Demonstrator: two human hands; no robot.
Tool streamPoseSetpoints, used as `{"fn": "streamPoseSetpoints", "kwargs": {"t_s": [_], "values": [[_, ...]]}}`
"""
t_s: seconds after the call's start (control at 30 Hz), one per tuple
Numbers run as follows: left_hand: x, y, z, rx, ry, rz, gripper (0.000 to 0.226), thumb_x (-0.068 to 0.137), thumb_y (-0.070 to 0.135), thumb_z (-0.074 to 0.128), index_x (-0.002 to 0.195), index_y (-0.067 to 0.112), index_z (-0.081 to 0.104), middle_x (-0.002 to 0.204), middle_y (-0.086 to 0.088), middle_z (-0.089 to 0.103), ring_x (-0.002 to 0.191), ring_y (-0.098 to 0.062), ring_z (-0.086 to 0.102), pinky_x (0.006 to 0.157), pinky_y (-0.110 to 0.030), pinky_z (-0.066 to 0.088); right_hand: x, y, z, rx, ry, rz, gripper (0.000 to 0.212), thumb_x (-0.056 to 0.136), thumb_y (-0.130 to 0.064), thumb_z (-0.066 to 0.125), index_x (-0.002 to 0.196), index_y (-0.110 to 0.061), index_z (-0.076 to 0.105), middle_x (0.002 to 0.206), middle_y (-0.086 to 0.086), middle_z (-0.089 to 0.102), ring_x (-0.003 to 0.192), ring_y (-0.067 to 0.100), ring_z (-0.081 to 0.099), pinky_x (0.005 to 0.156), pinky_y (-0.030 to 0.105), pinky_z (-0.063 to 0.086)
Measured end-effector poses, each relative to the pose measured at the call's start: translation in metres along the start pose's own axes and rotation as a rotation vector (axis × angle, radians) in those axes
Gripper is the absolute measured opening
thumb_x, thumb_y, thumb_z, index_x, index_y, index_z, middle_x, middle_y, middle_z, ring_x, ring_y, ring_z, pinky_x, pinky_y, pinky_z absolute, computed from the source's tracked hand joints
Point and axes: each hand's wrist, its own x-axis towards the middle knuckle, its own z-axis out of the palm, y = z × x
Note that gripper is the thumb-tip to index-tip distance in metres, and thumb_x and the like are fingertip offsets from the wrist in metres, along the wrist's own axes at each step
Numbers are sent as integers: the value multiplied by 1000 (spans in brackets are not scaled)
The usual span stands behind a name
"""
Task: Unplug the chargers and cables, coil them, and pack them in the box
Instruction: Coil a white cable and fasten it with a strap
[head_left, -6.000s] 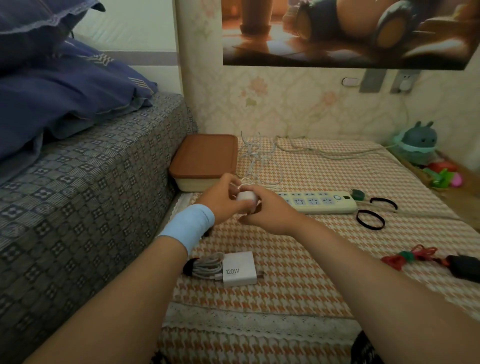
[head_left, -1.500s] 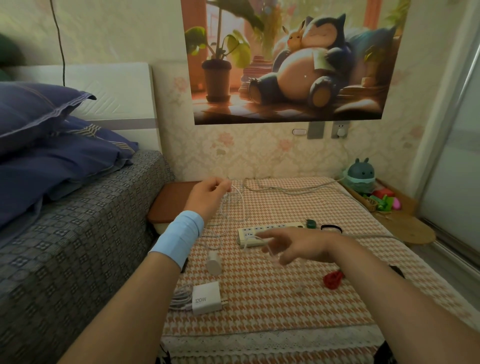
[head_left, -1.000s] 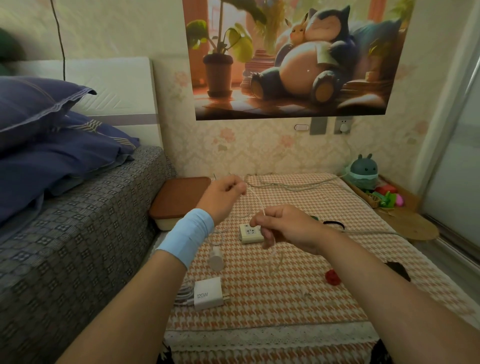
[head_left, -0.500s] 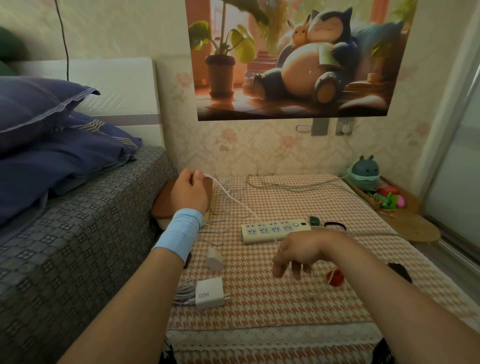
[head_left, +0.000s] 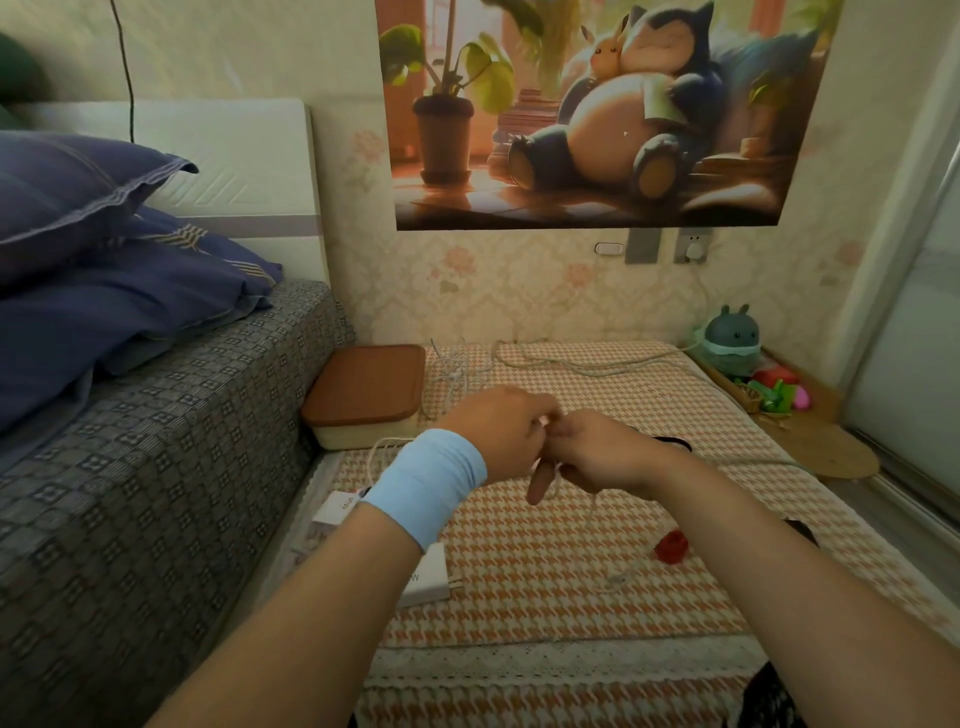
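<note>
Item in hand: thin white cable (head_left: 384, 442), held over the checked mat (head_left: 545, 613) in front of the box (head_left: 363, 389).
Left hand (head_left: 498, 431): fingers curled, pinching the cable where the two hands meet; pale blue wristband (head_left: 426, 488) on that wrist.
Right hand (head_left: 597, 457): fingers bent round the same cable, touching the left fingertips. How many turns are wound on I cannot tell, since the hands hide it.
Cable run: one slack arc shows left of the wristband; its free end (head_left: 615, 578) lies on the mat below the right forearm.
Step, as I judge it: coiling this cable, with packing to follow.
Handling: I expect it to be very light, limp and a little springy, so loops will likely slip open unless pinched. The plug ends are the fragile parts.
Where to hold: on the cord itself, gathered loops pinched together at one point, not by the connector.
Box: brown lid on, against the bed (head_left: 156, 441); I judge it must be opened before anything goes in.
White charger (head_left: 431, 577): on the mat, partly under the left forearm; hard and blocky, best held by its body.
Loose cables (head_left: 457, 364): tangled near the wall, right of the box.
Also present: red tie (head_left: 670, 545) on the mat.
</note>
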Motion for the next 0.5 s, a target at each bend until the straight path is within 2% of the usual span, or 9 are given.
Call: {"fn": "streamPoseSetpoints", "kwargs": {"t_s": [0.07,0.13,0.17,0.23,0.3,0.37,0.4,0.47,0.5], "values": [[2,-12,-3,37,143,-51,26,95,31,45,89,19,67,89,-2,65,78,-21,59,74,-39,54,0,2,-2,-11,42,-18,31,104,-27,54,98,-7,76,73,2,76,44,15,28,45,29,25],[2,-23,-7,37,216,-111,30,94,45,49,82,23,67,77,5,62,69,-16,59,66,-33,52,0,3,-7,-39,130,-25,23,99,-35,62,100,-18,78,60,-6,64,45,13,33,46,26,29],[1,-27,-9,-6,227,-148,30,94,49,51,83,26,67,73,8,61,67,-15,59,64,-31,51,0,4,-10,-32,160,-17,21,98,-37,64,108,-23,76,66,-7,63,45,11,37,47,26,31],[1,-33,-11,-138,296,-240,32,95,50,51,81,26,66,68,6,61,65,-17,59,61,-29,49,3,10,-14,-7,195,29,33,97,-37,66,129,-27,63,102,-13,68,47,1,47,48,23,36],[0,-40,-11,-253,436,-347,34,96,47,51,76,22,65,66,1,62,64,-20,59,59,-29,46,4,15,-17,-31,198,109,46,98,-36,65,140,-27,52,123,-9,67,48,6,44,46,23,37],[-1,-46,-10,-316,563,-444,35,97,44,51,73,21,63,64,3,60,64,-18,57,57,-27,41,2,17,-17,-61,116,142,37,101,-32,60,135,-16,60,111,-2,76,48,12,35,47,25,35],[-2,-48,-10,-345,613,-478,35,97,42,50,71,22,61,62,5,58,63,-17,55,55,-26,38,1,16,-16,-46,77,138,32,102,-30,58,128,-12,66,102,0,79,47,12,38,48,25,36],[-1,-49,-10,-430,723,-530,38,98,38,51,63,23,54,58,7,51,58,-15,48,54,-27,33,-1,14,-14,23,43,144,25,102,-25,59,119,-10,71,95,4,79,52,15,59,55,26,49],[0,-50,-10,-492,791,-557,40,98,35,51,61,22,53,56,5,49,57,-15,44,54,-28,33,-2,14,-13,30,25,165,23,101,-25,61,115,-11,72,95,5,79,62,17,69,61,28,54]]}}
